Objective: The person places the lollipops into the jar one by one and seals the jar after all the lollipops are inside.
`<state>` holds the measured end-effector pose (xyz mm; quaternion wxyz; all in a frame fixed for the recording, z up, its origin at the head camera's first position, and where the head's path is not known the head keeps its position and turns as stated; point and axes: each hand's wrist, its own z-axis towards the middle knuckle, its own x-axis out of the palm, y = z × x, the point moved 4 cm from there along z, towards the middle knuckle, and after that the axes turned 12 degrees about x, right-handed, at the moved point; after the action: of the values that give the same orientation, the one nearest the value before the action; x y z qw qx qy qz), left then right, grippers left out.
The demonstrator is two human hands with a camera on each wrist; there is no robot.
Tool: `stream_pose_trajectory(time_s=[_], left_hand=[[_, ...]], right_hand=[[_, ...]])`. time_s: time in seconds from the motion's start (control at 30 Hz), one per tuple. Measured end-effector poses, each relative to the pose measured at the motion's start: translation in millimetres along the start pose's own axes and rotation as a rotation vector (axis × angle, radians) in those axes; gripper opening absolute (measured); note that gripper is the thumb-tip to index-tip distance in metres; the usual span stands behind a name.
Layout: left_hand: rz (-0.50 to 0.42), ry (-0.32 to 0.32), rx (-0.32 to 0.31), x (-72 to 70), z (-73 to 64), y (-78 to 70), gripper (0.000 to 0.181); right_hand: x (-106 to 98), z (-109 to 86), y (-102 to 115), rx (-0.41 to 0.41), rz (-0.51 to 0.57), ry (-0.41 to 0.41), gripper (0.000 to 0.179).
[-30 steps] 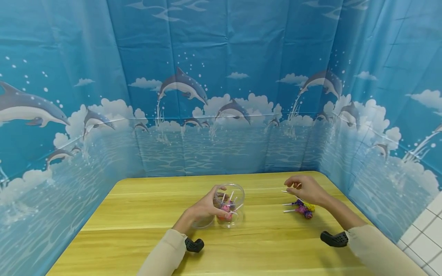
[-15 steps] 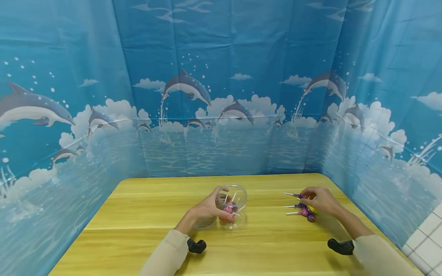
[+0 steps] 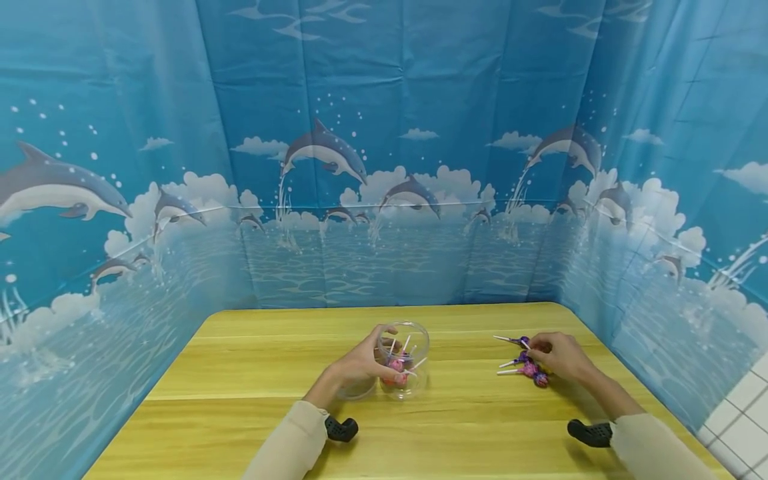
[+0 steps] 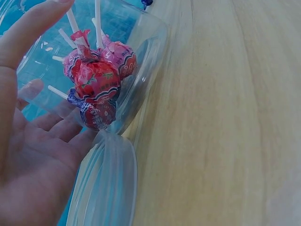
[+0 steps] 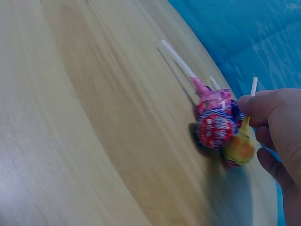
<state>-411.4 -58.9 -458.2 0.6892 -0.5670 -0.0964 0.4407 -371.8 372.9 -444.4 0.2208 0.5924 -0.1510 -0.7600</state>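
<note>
My left hand (image 3: pixel 360 361) grips a clear plastic jar (image 3: pixel 421 381) from its left side, thumb in front and fingers behind. Inside the jar are several wrapped lollipops (image 4: pixel 97 81), red, pink and purple, their white sticks pointing up. At the right of the table my right hand (image 3: pixel 563 357) pinches the stick of a yellow lollipop (image 5: pixel 240 148), whose ball hangs downward in the right wrist view. Beside it lie a pink lollipop (image 5: pixel 211 101) and purple ones (image 3: pixel 522 341), with their sticks pointing left in the head view.
A clear round lid (image 4: pixel 110 183) lies against the jar's left side, partly behind my left hand in the head view. The wooden table (image 3: pixel 240 427) ends at a blue dolphin-print curtain (image 3: pixel 384 260) at the back and sides.
My right hand has drawn back from over the purple lollipop at the back, which now lies on the table, and pinches the yellow lollipop. The left hand keeps its grip on the jar.
</note>
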Motion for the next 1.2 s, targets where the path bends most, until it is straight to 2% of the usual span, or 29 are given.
stream_pose_trajectory(time_s=[0.23, 0.33, 0.57, 0.9, 1.0, 1.2], left_hand=[[-0.005, -0.012, -0.010, 0.2, -0.2, -0.4, 0.086], [-0.013, -0.016, -0.012, -0.6, 0.1, 0.0, 0.085], [-0.018, -0.009, -0.008, -1.0, 0.7, 0.5, 0.085], [-0.019, -0.002, -0.009, 0.2, 0.7, 1.4, 0.085], [-0.020, -0.004, -0.011, 0.3, 0.7, 1.6, 0.084], [-0.017, -0.005, -0.015, 0.3, 1.1, 0.9, 0.084]], right_hand=[[-19.2, -2.1, 6.4, -0.071, -0.019, -0.075, 0.005], [-28.2, -2.2, 12.0, -0.089, -0.019, -0.066, 0.009], [-40.8, 0.9, 15.6, 0.001, 0.014, -0.010, 0.005], [-43.0, 0.9, 19.9, 0.162, 0.152, 0.016, 0.014], [-41.8, 1.5, 24.2, 0.184, 0.189, 0.026, 0.017], [-35.7, 8.5, 36.1, 0.171, 0.239, 0.031, 0.015]])
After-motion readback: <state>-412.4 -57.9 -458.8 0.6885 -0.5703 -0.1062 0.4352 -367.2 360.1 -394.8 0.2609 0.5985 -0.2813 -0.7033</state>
